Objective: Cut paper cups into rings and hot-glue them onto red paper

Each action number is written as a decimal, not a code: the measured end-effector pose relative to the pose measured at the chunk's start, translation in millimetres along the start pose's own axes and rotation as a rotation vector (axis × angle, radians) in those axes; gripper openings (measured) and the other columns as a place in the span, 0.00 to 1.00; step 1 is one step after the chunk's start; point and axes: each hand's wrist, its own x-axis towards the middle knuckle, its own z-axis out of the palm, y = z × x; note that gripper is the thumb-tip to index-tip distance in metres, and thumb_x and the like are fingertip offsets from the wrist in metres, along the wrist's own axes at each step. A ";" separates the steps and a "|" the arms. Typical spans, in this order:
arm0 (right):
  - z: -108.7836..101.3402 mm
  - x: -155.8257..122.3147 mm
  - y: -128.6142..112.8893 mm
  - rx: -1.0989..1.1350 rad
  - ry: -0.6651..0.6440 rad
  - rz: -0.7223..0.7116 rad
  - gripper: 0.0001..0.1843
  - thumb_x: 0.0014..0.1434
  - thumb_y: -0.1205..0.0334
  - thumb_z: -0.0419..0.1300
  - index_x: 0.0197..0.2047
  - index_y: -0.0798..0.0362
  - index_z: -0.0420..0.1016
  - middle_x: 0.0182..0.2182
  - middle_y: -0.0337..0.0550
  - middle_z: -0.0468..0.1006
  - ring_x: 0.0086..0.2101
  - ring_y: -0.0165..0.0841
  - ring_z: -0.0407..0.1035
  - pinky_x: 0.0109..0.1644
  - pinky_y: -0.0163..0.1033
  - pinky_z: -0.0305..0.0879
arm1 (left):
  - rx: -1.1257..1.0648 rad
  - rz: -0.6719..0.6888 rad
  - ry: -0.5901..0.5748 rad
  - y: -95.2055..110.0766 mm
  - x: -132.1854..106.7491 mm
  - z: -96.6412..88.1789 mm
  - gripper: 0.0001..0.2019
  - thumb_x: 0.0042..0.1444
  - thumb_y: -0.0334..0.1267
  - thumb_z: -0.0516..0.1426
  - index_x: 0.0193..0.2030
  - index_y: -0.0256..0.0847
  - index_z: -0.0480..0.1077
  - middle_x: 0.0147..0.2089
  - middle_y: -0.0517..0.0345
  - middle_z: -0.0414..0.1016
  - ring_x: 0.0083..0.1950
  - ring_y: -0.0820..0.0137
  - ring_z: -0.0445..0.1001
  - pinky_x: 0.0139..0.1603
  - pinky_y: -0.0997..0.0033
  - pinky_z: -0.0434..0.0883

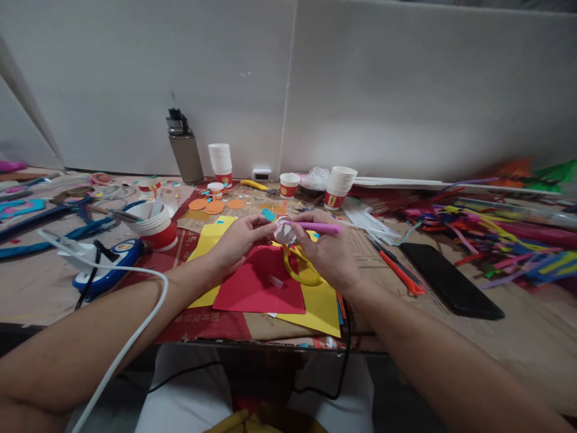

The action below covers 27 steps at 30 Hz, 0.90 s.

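My left hand [241, 240] pinches a small round white piece [283, 231] at its left edge, just above the table. My right hand [327, 252] is closed round a pink pen [318, 227] that lies across the top of the white piece, its tip at the piece. Under both hands lie a red sheet [256, 285] and yellow sheets [322, 307]. Yellow-handled scissors [302, 273] rest on the red and yellow paper below my right hand.
A stack of red-and-white paper cups [155, 225] stands at the left, more cups [340, 186] and a grey bottle [184, 147] at the back. An orange utility knife [399, 270] and a black phone [451, 279] lie at the right, beside coloured strips [500, 240]. A white cable [130, 325] crosses my left arm.
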 end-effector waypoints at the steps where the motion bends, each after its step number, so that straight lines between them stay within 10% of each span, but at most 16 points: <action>1: 0.0 0.2 -0.4 0.003 0.003 0.000 0.06 0.61 0.59 0.60 0.37 0.51 0.76 0.35 0.42 0.80 0.37 0.35 0.74 0.42 0.42 0.69 | 0.003 0.001 -0.002 -0.1 0.2 -0.1 0.14 0.46 0.42 0.68 0.32 0.36 0.72 0.30 0.59 0.74 0.29 0.76 0.71 0.34 0.74 0.66; 27: 1.0 0.3 0.2 0.008 0.048 0.009 0.06 0.61 0.58 0.60 0.37 0.50 0.76 0.34 0.41 0.79 0.36 0.34 0.73 0.41 0.41 0.69 | 0.045 0.032 -0.046 -4.2 2.2 -2.7 0.12 0.49 0.42 0.66 0.36 0.36 0.74 0.35 0.57 0.75 0.34 0.75 0.73 0.40 0.72 0.68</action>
